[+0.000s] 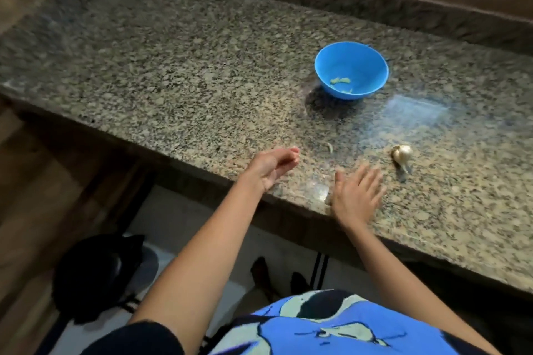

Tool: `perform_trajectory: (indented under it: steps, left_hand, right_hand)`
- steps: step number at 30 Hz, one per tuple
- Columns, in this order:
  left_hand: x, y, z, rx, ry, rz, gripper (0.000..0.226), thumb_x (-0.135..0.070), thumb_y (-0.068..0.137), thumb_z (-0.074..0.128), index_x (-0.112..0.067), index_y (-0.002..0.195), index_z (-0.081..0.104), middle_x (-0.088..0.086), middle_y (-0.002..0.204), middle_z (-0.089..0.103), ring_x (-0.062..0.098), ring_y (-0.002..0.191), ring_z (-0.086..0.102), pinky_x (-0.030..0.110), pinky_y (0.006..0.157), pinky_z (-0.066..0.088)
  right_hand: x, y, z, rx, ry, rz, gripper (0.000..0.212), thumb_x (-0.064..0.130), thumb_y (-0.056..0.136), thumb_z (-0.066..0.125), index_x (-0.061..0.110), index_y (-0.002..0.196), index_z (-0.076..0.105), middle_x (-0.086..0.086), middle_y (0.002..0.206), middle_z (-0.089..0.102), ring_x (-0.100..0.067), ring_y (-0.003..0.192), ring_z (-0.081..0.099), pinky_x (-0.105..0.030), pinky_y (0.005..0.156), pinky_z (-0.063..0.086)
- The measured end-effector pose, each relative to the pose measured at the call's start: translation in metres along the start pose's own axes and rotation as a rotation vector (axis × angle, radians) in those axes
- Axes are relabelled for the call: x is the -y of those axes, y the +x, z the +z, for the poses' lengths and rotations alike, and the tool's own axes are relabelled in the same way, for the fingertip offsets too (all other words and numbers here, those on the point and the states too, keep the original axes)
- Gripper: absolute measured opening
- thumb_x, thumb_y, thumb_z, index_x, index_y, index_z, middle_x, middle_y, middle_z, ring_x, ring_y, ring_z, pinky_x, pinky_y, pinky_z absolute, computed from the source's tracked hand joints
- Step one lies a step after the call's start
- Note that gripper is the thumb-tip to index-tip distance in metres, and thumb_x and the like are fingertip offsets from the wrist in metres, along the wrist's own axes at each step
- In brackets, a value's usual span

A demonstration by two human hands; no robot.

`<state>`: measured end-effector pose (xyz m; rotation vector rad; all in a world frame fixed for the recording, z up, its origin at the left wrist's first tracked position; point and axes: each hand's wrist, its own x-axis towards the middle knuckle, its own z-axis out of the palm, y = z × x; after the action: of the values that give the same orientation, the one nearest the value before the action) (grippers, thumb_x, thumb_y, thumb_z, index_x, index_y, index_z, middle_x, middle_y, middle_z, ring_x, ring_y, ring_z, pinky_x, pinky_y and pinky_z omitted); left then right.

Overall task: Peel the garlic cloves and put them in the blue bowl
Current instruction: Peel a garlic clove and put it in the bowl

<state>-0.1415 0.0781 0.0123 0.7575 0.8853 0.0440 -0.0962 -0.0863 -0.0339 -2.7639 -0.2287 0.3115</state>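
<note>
1. A person stands at a speckled granite countertop, seen from above through a head-worn camera. The picture is somewhat blurred.
2. The blue bowl sits toward the back right of the counter. A few pale peeled cloves lie in its bottom, so part of the job looks done.
3. A partly broken garlic head, still in its papery skin, rests on the counter in front of the bowl and well apart from it. Neither hand touches it. Its cloves seem to be the work that is left.
4. A small curved scrap, probably skin, lies on the granite between the hands and the bowl.
5. The left hand hangs over the front edge, palm turned inward, fingers loosely curled. Nothing shows in it.
6. The right hand is flat, palm down, fingers straight and spread, just above or on the counter. It is near the garlic head and holds nothing.
7. The front edge runs diagonally under both wrists, so loose skin here could slip to the floor.
8. A raised granite ledge runs along the back, behind the bowl. Wide bare stone lies left of the bowl, and the path from the garlic head to the bowl is unobstructed.
</note>
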Motion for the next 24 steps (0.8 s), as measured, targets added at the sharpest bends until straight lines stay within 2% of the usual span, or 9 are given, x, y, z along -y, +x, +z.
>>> perform_trajectory:
  steps: [2,6,12,14,16,18,20,22,24]
  left_hand:
    - [-0.001,0.002,-0.001,0.000,0.007,0.020,0.010,0.011,0.079,0.061,0.002,0.078,0.066,0.009,0.073,0.067,0.013,0.066,0.065,0.018,0.062,0.056]
    - [-0.002,0.005,-0.008,-0.019,-0.002,0.039,0.011,0.010,0.077,0.063,0.002,0.083,0.067,0.010,0.082,0.068,0.014,0.071,0.067,0.019,0.064,0.056]
    - [-0.001,0.005,-0.005,-0.042,-0.028,0.069,0.010,0.010,0.077,0.063,0.003,0.083,0.066,0.013,0.088,0.067,0.017,0.075,0.065,0.021,0.067,0.057]
    - [0.001,0.003,-0.004,-0.049,-0.008,0.076,0.009,0.010,0.077,0.063,0.003,0.083,0.065,0.013,0.089,0.066,0.018,0.078,0.064,0.022,0.068,0.058]
    - [0.004,0.002,-0.002,-0.067,0.007,0.089,0.009,0.010,0.077,0.064,0.004,0.083,0.065,0.014,0.090,0.066,0.019,0.080,0.064,0.022,0.068,0.058]
    - [0.008,0.000,-0.002,-0.083,0.013,0.093,0.009,0.011,0.076,0.064,0.005,0.084,0.065,0.014,0.092,0.066,0.019,0.080,0.064,0.023,0.068,0.058]
    - [0.012,-0.002,-0.001,-0.091,0.011,0.088,0.009,0.010,0.077,0.064,0.004,0.083,0.065,0.013,0.091,0.066,0.018,0.079,0.064,0.025,0.071,0.058]
    - [0.016,-0.005,0.000,-0.097,0.009,0.095,0.009,0.010,0.077,0.064,0.004,0.084,0.065,0.013,0.090,0.065,0.018,0.079,0.064,0.024,0.070,0.058]
    - [0.017,-0.007,0.001,-0.115,-0.009,0.106,0.009,0.010,0.077,0.064,0.005,0.084,0.065,0.013,0.089,0.065,0.018,0.077,0.064,0.022,0.068,0.058]
  right_hand:
    - [-0.007,-0.016,0.004,0.070,-0.092,0.000,0.078,0.057,0.093,0.007,0.002,0.144,-0.010,-0.016,0.151,-0.016,-0.026,0.141,-0.013,-0.039,0.111,-0.011]
    - [-0.005,-0.027,0.011,0.120,-0.169,-0.199,0.069,0.052,0.095,0.008,0.009,0.144,-0.012,-0.003,0.149,-0.020,-0.018,0.141,-0.013,-0.032,0.110,-0.009]
    - [-0.008,-0.025,0.007,0.114,-0.146,-0.373,0.059,0.047,0.097,0.014,0.019,0.147,0.000,0.003,0.154,-0.005,-0.014,0.142,-0.004,-0.029,0.113,-0.003]
    - [-0.008,-0.022,0.006,0.107,-0.122,-0.431,0.058,0.046,0.097,0.020,0.020,0.147,0.008,0.004,0.154,0.001,-0.015,0.143,0.001,-0.031,0.114,0.001]
    - [-0.008,-0.014,0.004,0.114,-0.026,-0.471,0.056,0.043,0.095,0.036,0.021,0.145,0.023,0.005,0.153,0.013,-0.015,0.142,0.010,-0.033,0.115,0.006]
    - [-0.007,-0.004,0.004,0.096,0.145,-0.442,0.053,0.035,0.087,0.057,0.017,0.135,0.044,0.004,0.147,0.033,-0.017,0.139,0.024,-0.032,0.114,0.015]
    - [-0.004,0.003,0.004,0.060,0.338,-0.364,0.044,0.025,0.077,0.070,0.011,0.118,0.061,0.002,0.134,0.050,-0.017,0.130,0.038,-0.029,0.109,0.027]
    - [0.001,0.008,0.005,0.036,0.515,-0.264,0.034,0.020,0.071,0.075,0.009,0.103,0.069,0.002,0.122,0.060,-0.011,0.118,0.044,-0.021,0.100,0.036]
    - [0.006,0.011,0.005,0.024,0.619,-0.158,0.025,0.016,0.071,0.075,0.010,0.095,0.072,0.001,0.114,0.064,-0.002,0.103,0.045,-0.003,0.085,0.034]
